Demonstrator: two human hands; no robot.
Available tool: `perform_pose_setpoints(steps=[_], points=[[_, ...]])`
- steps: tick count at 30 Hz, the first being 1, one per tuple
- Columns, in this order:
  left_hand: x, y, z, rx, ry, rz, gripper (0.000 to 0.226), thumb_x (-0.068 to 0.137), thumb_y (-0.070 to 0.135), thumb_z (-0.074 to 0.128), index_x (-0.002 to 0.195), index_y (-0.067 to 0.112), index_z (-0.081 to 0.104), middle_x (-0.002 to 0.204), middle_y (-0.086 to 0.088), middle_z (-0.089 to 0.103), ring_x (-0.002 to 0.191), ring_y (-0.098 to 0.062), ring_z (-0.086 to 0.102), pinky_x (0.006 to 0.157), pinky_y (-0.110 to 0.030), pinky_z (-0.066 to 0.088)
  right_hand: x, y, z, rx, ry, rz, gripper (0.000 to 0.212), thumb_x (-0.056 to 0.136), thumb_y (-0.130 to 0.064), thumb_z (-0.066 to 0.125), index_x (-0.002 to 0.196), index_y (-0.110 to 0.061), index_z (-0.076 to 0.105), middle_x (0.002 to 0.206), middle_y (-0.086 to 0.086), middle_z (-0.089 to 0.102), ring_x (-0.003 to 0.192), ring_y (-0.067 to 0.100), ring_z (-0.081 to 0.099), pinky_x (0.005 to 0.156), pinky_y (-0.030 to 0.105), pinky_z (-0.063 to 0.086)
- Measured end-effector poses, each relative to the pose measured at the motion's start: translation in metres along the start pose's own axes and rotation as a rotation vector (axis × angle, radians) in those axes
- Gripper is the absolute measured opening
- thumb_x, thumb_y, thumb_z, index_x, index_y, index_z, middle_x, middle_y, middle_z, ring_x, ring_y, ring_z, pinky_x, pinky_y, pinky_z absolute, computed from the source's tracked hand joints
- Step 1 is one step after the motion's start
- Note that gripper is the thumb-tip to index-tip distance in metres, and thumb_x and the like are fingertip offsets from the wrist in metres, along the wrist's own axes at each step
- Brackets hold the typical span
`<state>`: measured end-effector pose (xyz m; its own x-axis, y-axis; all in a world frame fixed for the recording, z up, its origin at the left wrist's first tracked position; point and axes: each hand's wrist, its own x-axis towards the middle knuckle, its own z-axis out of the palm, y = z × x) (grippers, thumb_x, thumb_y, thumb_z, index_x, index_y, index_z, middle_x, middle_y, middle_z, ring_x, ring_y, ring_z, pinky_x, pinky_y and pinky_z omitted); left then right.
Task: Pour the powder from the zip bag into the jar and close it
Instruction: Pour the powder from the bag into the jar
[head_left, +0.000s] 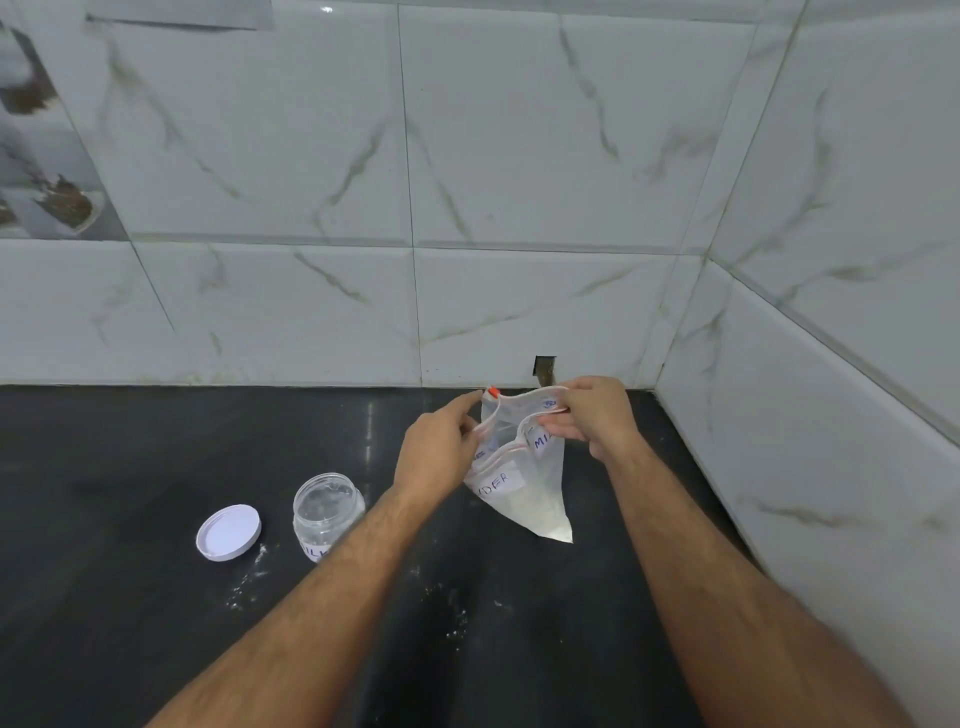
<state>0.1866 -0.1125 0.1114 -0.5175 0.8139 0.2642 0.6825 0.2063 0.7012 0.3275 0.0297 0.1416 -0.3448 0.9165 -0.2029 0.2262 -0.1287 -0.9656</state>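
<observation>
A clear zip bag (524, 488) with white powder in its lower corner hangs above the black counter, its mouth pulled apart. My left hand (439, 447) pinches the bag's left rim near the orange slider (492, 391). My right hand (597, 413) grips the right rim. A clear plastic jar (327, 512) with a handwritten label stands open on the counter to the left of the bag. Its white lid (228, 532) lies flat, inside up, further left.
The black counter (130, 597) carries specks of spilled white powder (457, 621) in front of the jar. White marble-look tiled walls (519, 156) close the back and right side, meeting in a corner. A small hole (544, 368) shows in the wall just behind the bag.
</observation>
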Motion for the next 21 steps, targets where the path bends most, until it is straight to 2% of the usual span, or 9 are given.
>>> perform_pose_setpoints(steps=[2,4,7,10,12,14,16,18,21], points=[[-0.008,0.000,-0.002,-0.043,-0.041,0.004,0.041,0.094,0.035,0.057,0.134,0.030,0.058,0.090,0.011,0.075,0.079,-0.007,0.068,0.071,-0.022,0.053,0.000,0.004,0.003,0.038,-0.015,0.020,0.015,0.097,-0.003,0.063,0.111,-0.001,0.064,0.092,0.020,0.075,0.067,0.024,0.078,0.060,0.029,0.064],[-0.016,0.002,-0.004,-0.070,-0.119,0.021,0.043,0.090,0.044,0.056,0.132,0.033,0.057,0.097,0.012,0.073,0.088,-0.010,0.068,0.081,-0.032,0.056,-0.001,0.006,0.007,0.049,-0.029,0.027,0.014,0.096,-0.001,0.063,0.110,-0.002,0.062,0.093,0.021,0.074,0.066,0.024,0.078,0.059,0.029,0.064],[-0.022,0.006,-0.006,0.077,-0.223,0.048,0.071,0.072,0.069,0.062,0.136,0.039,0.049,0.118,0.015,0.069,0.106,-0.012,0.066,0.092,-0.043,0.054,-0.002,0.007,0.013,0.064,-0.047,0.020,0.013,0.095,0.003,0.059,0.107,0.002,0.064,0.092,0.023,0.074,0.065,0.026,0.078,0.056,0.027,0.063],[-0.023,0.008,-0.002,0.309,-0.236,0.047,0.096,0.068,0.066,0.073,0.147,0.029,0.033,0.123,0.007,0.064,0.110,-0.019,0.063,0.097,-0.048,0.051,-0.005,0.005,0.017,0.023,-0.074,0.033,0.007,0.095,0.001,0.059,0.095,-0.001,0.066,0.090,0.021,0.075,0.065,0.026,0.078,0.056,0.028,0.063],[-0.023,0.008,0.000,0.355,-0.193,0.026,0.087,0.073,0.057,0.076,0.144,0.025,0.035,0.122,0.003,0.064,0.110,-0.022,0.063,0.096,-0.048,0.050,-0.007,0.002,0.018,0.000,-0.101,0.038,0.010,0.095,0.001,0.057,0.090,-0.003,0.064,0.086,0.019,0.073,0.060,0.025,0.077,0.053,0.029,0.062],[-0.022,0.005,0.001,0.356,-0.154,0.013,0.065,0.078,0.052,0.074,0.129,0.024,0.046,0.115,0.005,0.067,0.104,-0.022,0.066,0.092,-0.047,0.050,-0.008,-0.001,0.016,-0.044,-0.127,0.026,0.013,0.093,0.002,0.053,0.087,-0.002,0.064,0.079,0.017,0.069,0.052,0.021,0.073,0.047,0.028,0.059],[-0.022,0.001,0.000,0.373,-0.132,0.023,0.042,0.079,0.054,0.069,0.106,0.027,0.050,0.093,0.009,0.067,0.089,-0.020,0.066,0.085,-0.044,0.050,-0.009,-0.004,0.012,-0.152,-0.141,0.002,0.015,0.091,0.000,0.052,0.087,0.000,0.067,0.073,0.015,0.065,0.048,0.017,0.068,0.047,0.028,0.058],[-0.022,-0.004,0.000,0.371,-0.126,0.031,0.030,0.081,0.051,0.064,0.087,0.032,0.041,0.069,0.012,0.054,0.072,-0.018,0.057,0.079,-0.040,0.045,-0.009,-0.005,0.009,-0.237,-0.164,-0.029,0.016,0.090,-0.003,0.054,0.089,0.003,0.069,0.070,0.011,0.060,0.048,0.015,0.061,0.050,0.029,0.059],[-0.017,-0.005,-0.001,0.323,-0.131,0.010,0.021,0.085,0.040,0.060,0.073,0.033,0.043,0.059,0.010,0.051,0.069,-0.021,0.057,0.077,-0.038,0.044,-0.007,-0.005,0.003,-0.298,-0.194,-0.071,0.020,0.090,-0.006,0.056,0.098,0.006,0.069,0.070,0.007,0.056,0.054,0.015,0.052,0.053,0.029,0.058]])
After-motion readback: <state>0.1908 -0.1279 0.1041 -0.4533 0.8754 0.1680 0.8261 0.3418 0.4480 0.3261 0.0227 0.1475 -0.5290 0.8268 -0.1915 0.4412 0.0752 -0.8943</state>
